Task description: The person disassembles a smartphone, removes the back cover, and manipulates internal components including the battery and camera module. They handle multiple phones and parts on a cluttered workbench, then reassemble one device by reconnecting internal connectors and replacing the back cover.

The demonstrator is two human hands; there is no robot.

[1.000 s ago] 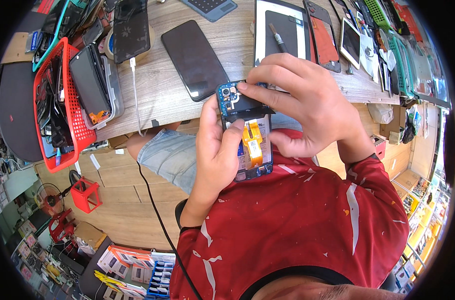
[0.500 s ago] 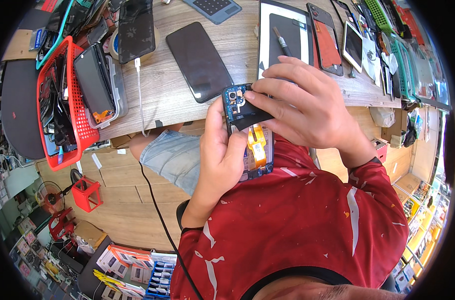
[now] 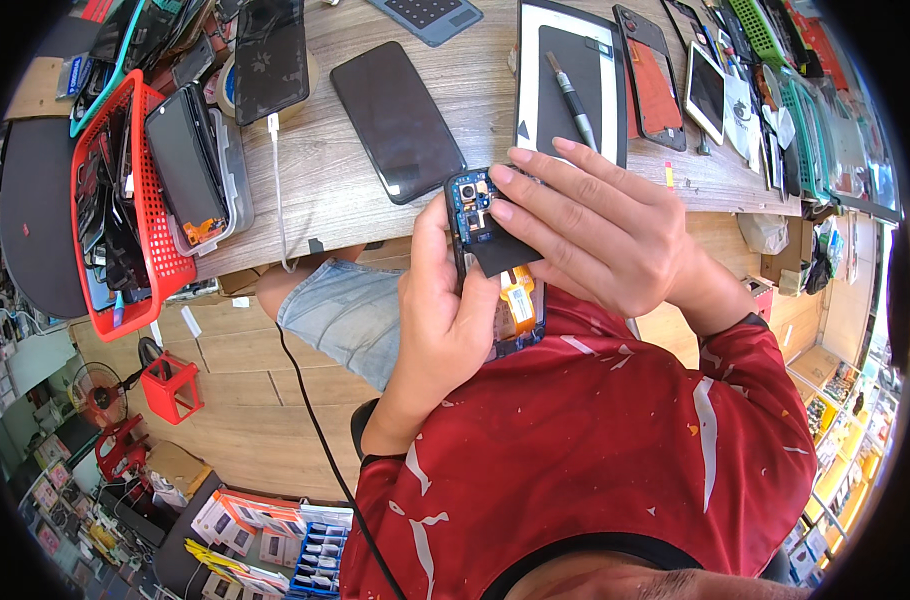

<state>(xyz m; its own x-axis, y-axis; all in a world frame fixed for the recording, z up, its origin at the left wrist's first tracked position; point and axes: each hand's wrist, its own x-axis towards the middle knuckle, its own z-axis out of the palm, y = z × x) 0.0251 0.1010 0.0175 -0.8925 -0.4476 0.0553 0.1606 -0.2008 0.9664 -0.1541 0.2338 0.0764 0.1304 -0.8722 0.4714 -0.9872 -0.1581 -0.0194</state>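
Observation:
My left hand [image 3: 441, 315] is wrapped round an opened smartphone [image 3: 467, 212], its thumb along the lower edge of the parts. A blue circuit board with a camera module shows at the phone's upper end, and an orange ribbon cable [image 3: 518, 300] lies over its lower half. Against the phone, my right hand [image 3: 615, 235] has its long fingers laid over a thin black sheet [image 3: 503, 252], which hangs across the middle of the phone. The right thumb is hidden behind the hand. On the table beyond lies a dark phone screen [image 3: 397, 120].
A red basket [image 3: 165, 215] of phone parts stands at the table's left, beside a clear box of screens. A knife-like pen tool [image 3: 569, 98] lies on a black-and-white pad. Further right are an orange-black phone frame [image 3: 655, 85] and a white phone [image 3: 706, 92]. A white cable [image 3: 279, 190] hangs over the edge.
My right hand has shifted slightly, its fingers straighter and spread along the black sheet. The sheet now tilts with a corner lower over the ribbon cable. My left hand keeps its hold.

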